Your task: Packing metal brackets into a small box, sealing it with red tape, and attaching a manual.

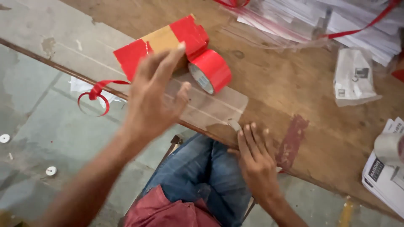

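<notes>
My left hand (153, 94) is raised with fingers spread, hovering over a clear plastic sheet (214, 107) on the wooden table (294, 84) and reaching toward a red-and-tan cardboard box (162, 42). A red tape roll (210, 69) stands on edge against the box, right of my fingertips. My right hand (256, 162) lies flat at the table's near edge, fingertips pressing the corner of the clear sheet; it holds nothing.
Stacks of white papers in clear bags with red ribbon (336, 21) fill the far right. A folded paper packet (354, 77) and more printed packets (385, 172) lie on the right. A red ribbon curl (96, 94) hangs off the table's edge. My knees (206, 168) are below.
</notes>
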